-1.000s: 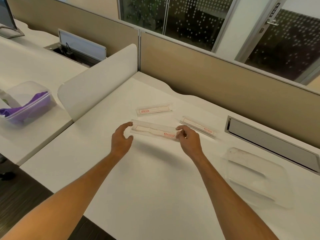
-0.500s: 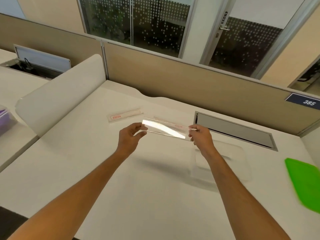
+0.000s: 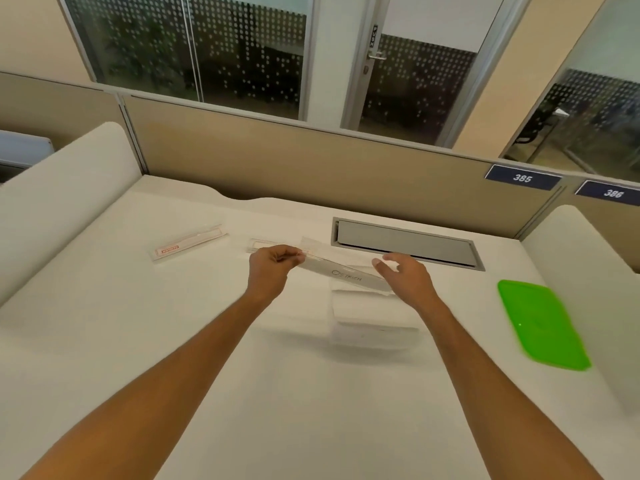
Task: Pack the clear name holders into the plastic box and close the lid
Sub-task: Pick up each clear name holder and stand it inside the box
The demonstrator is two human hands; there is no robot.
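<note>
A long clear name holder with handwriting on it hangs above the desk. My left hand pinches its left end. My right hand is at its right end with fingers spread and relaxed, apparently off it. Right below lies the clear plastic box, blurred and hard to outline. A second name holder with a red label lies flat to the left. A third one lies partly hidden behind my left hand. The green lid rests on the desk at the right.
A white desk is bounded by a beige partition at the back and white side dividers. A grey cable hatch is set into the desk behind the box.
The held name holder has moved right, over the clear box, and tilted. My right hand has loosened its grip on the right end. The view has swung right, showing the green lid fully.
</note>
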